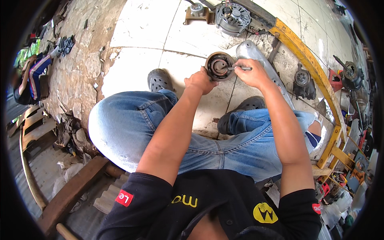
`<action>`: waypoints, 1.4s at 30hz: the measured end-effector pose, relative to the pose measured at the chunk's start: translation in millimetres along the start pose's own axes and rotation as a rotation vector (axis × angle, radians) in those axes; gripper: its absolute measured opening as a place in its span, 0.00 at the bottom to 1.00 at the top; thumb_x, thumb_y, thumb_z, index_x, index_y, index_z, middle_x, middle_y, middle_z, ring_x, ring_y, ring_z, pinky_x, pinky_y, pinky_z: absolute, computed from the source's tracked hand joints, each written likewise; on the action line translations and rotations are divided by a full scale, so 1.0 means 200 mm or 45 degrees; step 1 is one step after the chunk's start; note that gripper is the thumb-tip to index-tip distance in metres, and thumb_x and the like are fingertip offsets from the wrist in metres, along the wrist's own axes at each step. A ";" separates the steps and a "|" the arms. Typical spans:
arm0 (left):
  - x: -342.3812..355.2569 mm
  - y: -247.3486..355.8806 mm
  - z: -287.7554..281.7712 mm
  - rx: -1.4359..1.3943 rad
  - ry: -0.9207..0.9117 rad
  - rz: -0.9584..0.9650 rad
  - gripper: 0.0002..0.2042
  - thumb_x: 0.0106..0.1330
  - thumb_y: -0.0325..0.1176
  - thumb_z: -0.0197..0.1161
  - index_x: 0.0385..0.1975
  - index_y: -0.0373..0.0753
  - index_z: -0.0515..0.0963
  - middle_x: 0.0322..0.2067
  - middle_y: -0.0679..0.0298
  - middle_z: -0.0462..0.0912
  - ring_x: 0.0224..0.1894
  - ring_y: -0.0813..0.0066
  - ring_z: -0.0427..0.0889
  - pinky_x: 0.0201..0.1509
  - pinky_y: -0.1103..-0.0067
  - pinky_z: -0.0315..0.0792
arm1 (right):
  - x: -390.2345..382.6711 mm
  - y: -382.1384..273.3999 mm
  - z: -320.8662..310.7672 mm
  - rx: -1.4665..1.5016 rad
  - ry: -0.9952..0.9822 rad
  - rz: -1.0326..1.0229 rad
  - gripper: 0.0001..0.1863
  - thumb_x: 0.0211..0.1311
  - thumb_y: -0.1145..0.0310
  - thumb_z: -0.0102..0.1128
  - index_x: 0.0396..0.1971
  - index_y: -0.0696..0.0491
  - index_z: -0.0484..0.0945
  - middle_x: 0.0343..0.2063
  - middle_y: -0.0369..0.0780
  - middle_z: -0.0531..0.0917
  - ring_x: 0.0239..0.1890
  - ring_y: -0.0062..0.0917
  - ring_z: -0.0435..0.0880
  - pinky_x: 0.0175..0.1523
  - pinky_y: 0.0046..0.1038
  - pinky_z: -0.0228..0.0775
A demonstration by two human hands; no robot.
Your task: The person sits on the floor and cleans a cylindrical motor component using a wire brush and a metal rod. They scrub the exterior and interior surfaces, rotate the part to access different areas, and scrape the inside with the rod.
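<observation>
Person's left hand gripping round metal housing, at its eight o'clock; right hand pinching slim grey tool, at three o'clock

A black, red-patched shirt tops faded blue jeans (one knee torn) and dark clogs.

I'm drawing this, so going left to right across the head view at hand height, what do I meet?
Person in striped blue trousers → left grey clog → left hand → round housing with copper-coloured windings → right hand → dark round-faced machine part.
</observation>
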State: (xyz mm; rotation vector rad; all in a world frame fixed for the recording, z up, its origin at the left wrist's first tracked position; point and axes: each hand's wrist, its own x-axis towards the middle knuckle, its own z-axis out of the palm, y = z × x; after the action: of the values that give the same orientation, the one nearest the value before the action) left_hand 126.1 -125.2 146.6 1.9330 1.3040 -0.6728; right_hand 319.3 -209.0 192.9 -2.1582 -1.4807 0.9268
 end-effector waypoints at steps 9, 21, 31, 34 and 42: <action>0.00 0.01 -0.02 0.011 -0.033 -0.014 0.38 0.61 0.58 0.66 0.64 0.41 0.62 0.53 0.63 0.82 0.59 0.64 0.77 0.64 0.61 0.61 | -0.02 -0.03 0.00 0.131 0.106 -0.038 0.13 0.57 0.63 0.60 0.39 0.53 0.84 0.36 0.50 0.85 0.42 0.43 0.85 0.48 0.34 0.75; 0.00 0.00 -0.02 0.004 -0.039 -0.009 0.38 0.61 0.57 0.66 0.65 0.41 0.61 0.54 0.63 0.81 0.60 0.64 0.77 0.63 0.62 0.62 | -0.05 -0.01 0.01 0.024 -0.020 -0.019 0.13 0.58 0.63 0.58 0.38 0.53 0.84 0.34 0.50 0.85 0.41 0.42 0.85 0.48 0.34 0.75; 0.01 0.00 -0.02 -0.013 -0.040 -0.006 0.40 0.60 0.57 0.66 0.66 0.42 0.59 0.55 0.62 0.81 0.60 0.64 0.76 0.65 0.60 0.61 | -0.05 0.01 0.07 0.181 0.024 -0.163 0.14 0.59 0.63 0.59 0.40 0.55 0.84 0.35 0.50 0.85 0.39 0.41 0.86 0.49 0.33 0.76; 0.01 -0.01 -0.03 -0.019 -0.039 0.002 0.41 0.59 0.58 0.66 0.67 0.40 0.59 0.56 0.60 0.79 0.61 0.63 0.76 0.65 0.60 0.64 | -0.07 -0.05 0.01 0.084 -0.065 -0.007 0.13 0.62 0.65 0.59 0.43 0.55 0.83 0.35 0.47 0.87 0.42 0.32 0.87 0.52 0.31 0.75; 0.02 -0.01 -0.04 -0.030 -0.044 0.013 0.42 0.59 0.57 0.68 0.68 0.40 0.59 0.57 0.60 0.78 0.61 0.64 0.75 0.65 0.59 0.64 | -0.10 -0.01 0.05 0.119 -0.049 -0.135 0.15 0.60 0.64 0.60 0.43 0.55 0.83 0.38 0.51 0.85 0.44 0.42 0.86 0.50 0.34 0.76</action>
State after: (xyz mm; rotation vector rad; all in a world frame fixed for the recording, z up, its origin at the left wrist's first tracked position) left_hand 126.0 -116.1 149.2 1.8995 1.2752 -0.6798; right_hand 306.0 -226.7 192.3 -1.9869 -1.5222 0.9851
